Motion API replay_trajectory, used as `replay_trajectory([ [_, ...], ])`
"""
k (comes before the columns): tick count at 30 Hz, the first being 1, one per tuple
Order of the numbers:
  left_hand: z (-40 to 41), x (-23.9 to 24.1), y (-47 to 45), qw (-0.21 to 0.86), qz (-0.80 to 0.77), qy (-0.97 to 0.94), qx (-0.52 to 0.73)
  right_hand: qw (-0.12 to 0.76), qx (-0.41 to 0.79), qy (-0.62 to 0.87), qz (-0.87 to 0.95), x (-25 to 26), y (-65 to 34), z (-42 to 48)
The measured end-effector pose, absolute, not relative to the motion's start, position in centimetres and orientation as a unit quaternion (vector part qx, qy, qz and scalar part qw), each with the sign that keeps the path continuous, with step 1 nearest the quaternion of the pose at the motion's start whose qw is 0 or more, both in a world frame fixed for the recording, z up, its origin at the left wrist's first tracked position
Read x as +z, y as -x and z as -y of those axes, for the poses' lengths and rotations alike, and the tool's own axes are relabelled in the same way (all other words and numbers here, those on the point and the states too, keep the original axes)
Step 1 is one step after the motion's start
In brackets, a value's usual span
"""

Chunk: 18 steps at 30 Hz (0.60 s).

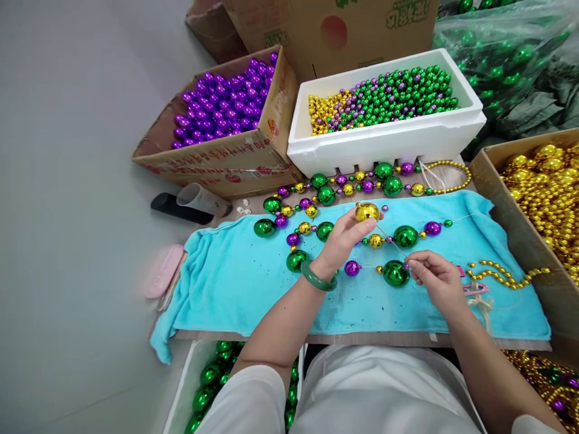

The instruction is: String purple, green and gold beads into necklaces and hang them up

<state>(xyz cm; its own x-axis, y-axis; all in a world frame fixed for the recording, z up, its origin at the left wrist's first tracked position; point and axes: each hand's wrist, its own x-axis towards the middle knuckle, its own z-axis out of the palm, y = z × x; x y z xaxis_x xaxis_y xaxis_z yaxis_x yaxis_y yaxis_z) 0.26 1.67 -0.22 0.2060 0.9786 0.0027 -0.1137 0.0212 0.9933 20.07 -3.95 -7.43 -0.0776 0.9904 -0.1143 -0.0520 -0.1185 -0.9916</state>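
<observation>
Gold bead (367,211): big, round, mirror-shiny, small dark spot on its face. Thin pale thread (391,235) runs from beside it toward 4 o'clock.

Left hand (340,242): fingers (361,229) nearly closed, gripping the gold bead at the tips, thumb on its 6 o'clock side. Green bangle on that wrist. Right hand (439,282): fingers (419,265) pinched shut on the thread. Small purple bit right at those tips; can't tell if it's gripped too.

Gold bead sits at 1 o'clock on the left hand, between 10 and 11 o'clock from the right fingertips, well apart from them. Large green bead (396,273) is just beside the right fingertips at 9 o'clock; can't tell if touching. Strung green, gold and purple beads lie on the blue towel (235,280) over the counter (389,340). White foam box (389,140) at 12 o'clock holds small loose-looking beads.
</observation>
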Motion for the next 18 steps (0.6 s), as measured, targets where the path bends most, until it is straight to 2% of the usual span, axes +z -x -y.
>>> replay_trajectory([
  [5,-2.4,-0.1,0.3,0.546,-0.422,-0.661,0.294,0.488,0.564,0.491,0.450,-7.2,-19.9,3.9],
  [11,-6.5,-3.7,2.3,0.330,-0.604,-0.659,0.304,0.518,0.546,0.500,0.429,-7.6,-20.5,3.9],
  [18,-6.0,-6.7,0.5,0.279,-0.655,-0.687,0.144,0.506,0.559,0.504,0.421,-7.4,-20.4,3.8],
])
